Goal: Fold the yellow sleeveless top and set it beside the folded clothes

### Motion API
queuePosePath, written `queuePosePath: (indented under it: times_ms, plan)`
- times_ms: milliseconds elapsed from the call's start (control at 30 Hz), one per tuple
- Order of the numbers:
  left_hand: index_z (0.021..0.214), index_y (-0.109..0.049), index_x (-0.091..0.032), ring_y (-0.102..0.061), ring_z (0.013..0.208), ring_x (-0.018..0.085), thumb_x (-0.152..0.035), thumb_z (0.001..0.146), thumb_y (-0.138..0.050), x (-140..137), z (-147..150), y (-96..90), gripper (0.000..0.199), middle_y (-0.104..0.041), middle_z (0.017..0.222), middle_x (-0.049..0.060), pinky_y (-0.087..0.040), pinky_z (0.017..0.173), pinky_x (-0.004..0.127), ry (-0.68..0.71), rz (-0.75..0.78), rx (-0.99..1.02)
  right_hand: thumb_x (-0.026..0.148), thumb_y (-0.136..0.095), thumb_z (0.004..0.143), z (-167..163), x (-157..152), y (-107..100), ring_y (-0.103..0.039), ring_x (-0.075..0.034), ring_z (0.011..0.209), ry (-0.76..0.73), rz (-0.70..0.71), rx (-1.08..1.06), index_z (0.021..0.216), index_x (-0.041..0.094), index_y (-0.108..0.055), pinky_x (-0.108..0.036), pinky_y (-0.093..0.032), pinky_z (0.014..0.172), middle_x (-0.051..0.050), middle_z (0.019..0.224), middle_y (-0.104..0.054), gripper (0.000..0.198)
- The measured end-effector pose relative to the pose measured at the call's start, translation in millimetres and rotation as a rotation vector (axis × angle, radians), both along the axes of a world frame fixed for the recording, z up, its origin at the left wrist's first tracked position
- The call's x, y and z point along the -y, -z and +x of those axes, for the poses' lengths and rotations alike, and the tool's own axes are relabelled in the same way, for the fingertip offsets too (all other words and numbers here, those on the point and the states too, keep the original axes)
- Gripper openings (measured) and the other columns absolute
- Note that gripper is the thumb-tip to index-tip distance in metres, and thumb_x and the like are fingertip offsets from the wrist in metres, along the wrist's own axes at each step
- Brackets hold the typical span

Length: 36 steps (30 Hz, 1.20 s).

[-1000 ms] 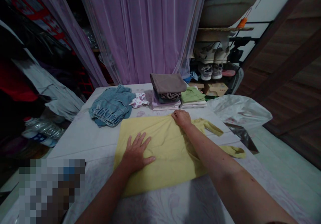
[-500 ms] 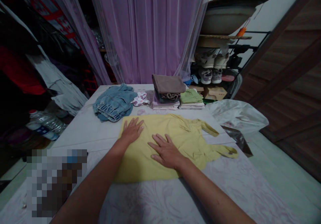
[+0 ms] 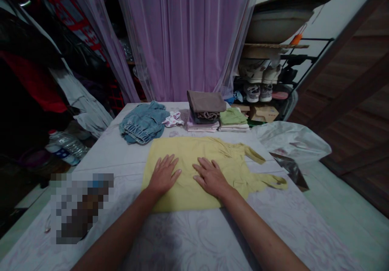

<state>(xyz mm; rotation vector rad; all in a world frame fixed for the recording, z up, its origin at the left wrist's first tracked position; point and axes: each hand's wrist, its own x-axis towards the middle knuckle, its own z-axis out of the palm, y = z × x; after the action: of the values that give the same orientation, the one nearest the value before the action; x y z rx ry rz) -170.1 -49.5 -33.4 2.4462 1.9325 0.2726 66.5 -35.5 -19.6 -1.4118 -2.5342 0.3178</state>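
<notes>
Garment (image 3: 187,188), yellow, two-strapped; spread out on a pale floral cover (image 3: 194,238)

Position: middle of the cover, directly before the person; broad plain end to the left, straps (image 3: 254,155) to the right; whether the cloth lies single or doubled cannot be told.

Left hand (image 3: 164,176): palm down on the broad end, fingers spread, grasping nothing; right hand (image 3: 211,178): palm down near the middle, fingers parted, likewise without a grip; the pair, set apart, appears to press the cloth level and hold it against sliding; creases show toward the strap end.

Surrounding pieces: denim item (image 3: 144,123), loosely heaped, near the garment's far left corner; patterned cloth (image 3: 173,119), small, crumpled, just beside the denim; taller stack (image 3: 206,101), brown on top; lower stack (image 3: 233,117), green on top, to its right; both stand along the far side, seemingly to stay out of the arms' way.

Edges and room: narrow strip of cover between garment and stacks; strap ends near the cover's right edge, with pale plastic (image 3: 294,139) beyond; pixelated patch (image 3: 82,208) to the left, contents unreadable; widest room for shifting the cloth lies on the near side, where the forearms cross.
</notes>
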Motion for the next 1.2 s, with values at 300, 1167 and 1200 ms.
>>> queuePosePath:
  times_ms: [300, 1167, 1200]
  plan:
    - [0.144, -0.044, -0.019, -0.032, 0.143, 0.030, -0.043, 0.096, -0.039, 16.0, -47.1, -5.0, 0.055, -0.038, 0.154, 0.012, -0.025, 0.115, 0.055, -0.285, -0.071, -0.033, 0.032, -0.048, 0.093, 38.3, -23.8, 18.2, -0.046, -0.025, 0.131, 0.314, 0.161, -0.040, 0.125, 0.021, -0.062, -0.047, -0.029, 0.109, -0.013, 0.139, -0.055, 0.037]
    - [0.094, -0.066, -0.021, -0.059, 0.115, 0.023, -0.036, 0.088, -0.050, 33.0, -66.6, -5.4, 0.023, -0.068, 0.122, 0.008, -0.036, 0.106, 0.041, -0.509, 0.155, 0.331, 0.018, -0.048, 0.086, 41.1, 3.4, 19.3, -0.059, -0.021, 0.109, 0.366, 0.222, -0.180, 0.110, 0.017, -0.069, -0.035, -0.041, 0.100, -0.010, 0.117, -0.069, 0.032]
    - [0.096, -0.066, -0.021, -0.061, 0.111, 0.023, -0.036, 0.089, -0.047, 33.6, -66.8, -6.4, 0.026, -0.070, 0.117, 0.007, -0.038, 0.104, 0.040, -0.508, 0.160, 0.347, 0.019, -0.048, 0.087, 40.9, 9.9, 20.6, -0.058, -0.022, 0.112, 0.364, 0.234, -0.175, 0.111, 0.017, -0.069, -0.036, -0.040, 0.101, -0.011, 0.119, -0.068, 0.032]
